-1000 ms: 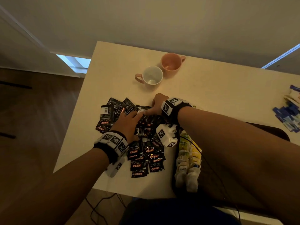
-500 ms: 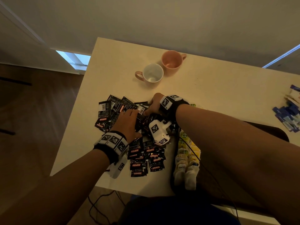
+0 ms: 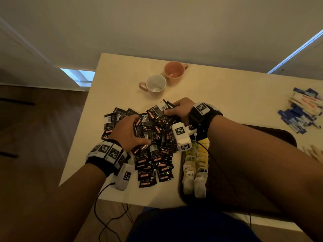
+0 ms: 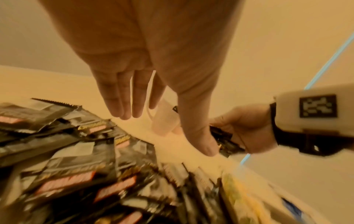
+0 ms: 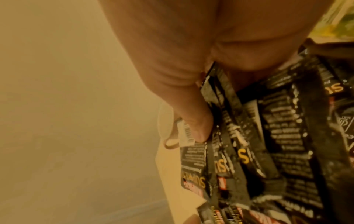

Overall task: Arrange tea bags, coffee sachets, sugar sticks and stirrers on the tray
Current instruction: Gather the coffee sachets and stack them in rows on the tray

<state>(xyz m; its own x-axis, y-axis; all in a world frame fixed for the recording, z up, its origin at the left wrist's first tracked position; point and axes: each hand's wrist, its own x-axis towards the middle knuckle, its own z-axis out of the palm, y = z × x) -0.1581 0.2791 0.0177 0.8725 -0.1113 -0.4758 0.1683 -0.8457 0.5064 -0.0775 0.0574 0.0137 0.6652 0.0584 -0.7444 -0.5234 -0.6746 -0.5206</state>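
My right hand (image 3: 181,109) grips a bunch of sachets (image 3: 160,113) at the pile's far edge. My left hand (image 3: 129,131) lies flat, fingers straight, over the pile (image 3: 153,154) on the counter (image 3: 227,95). Tea bags (image 3: 194,170) lie on the tray (image 3: 279,135) just right.

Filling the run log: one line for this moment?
right hand: grips sachets | left hand: flat over pile | tea bags: on tray

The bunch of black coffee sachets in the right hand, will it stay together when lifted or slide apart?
The coffee sachets look glossy, so they may slip against each other. The right hand pinches them near one end, and they fan out, so loose ends will probably droop. They appear thin and flat, likely light.
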